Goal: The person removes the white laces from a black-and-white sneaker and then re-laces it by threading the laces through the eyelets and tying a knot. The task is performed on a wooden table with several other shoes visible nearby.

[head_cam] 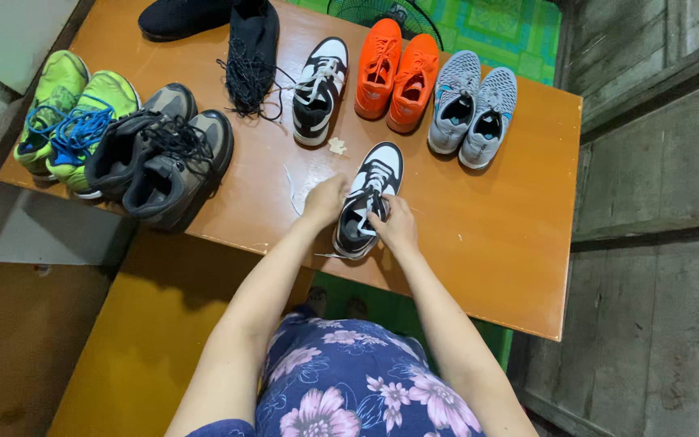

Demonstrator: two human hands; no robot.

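Note:
A black and white sneaker (372, 188) lies near the front edge of an orange wooden table (495, 235), toe pointing away from me. My left hand (324, 200) sits at the shoe's left side, fingers pinched on a white lace that trails off to the left. On the shoe's right side my right hand (396, 226) grips the lace near the tongue. Its matching sneaker (319, 91) stands farther back on the table.
An orange pair (396, 74), a grey mesh pair (472, 109), a dark grey pair (162, 154), a green pair with blue laces (70, 117) and black shoes (228, 32) line the table. A small crumpled scrap (336, 146) lies mid-table. A grey wall stands to the right.

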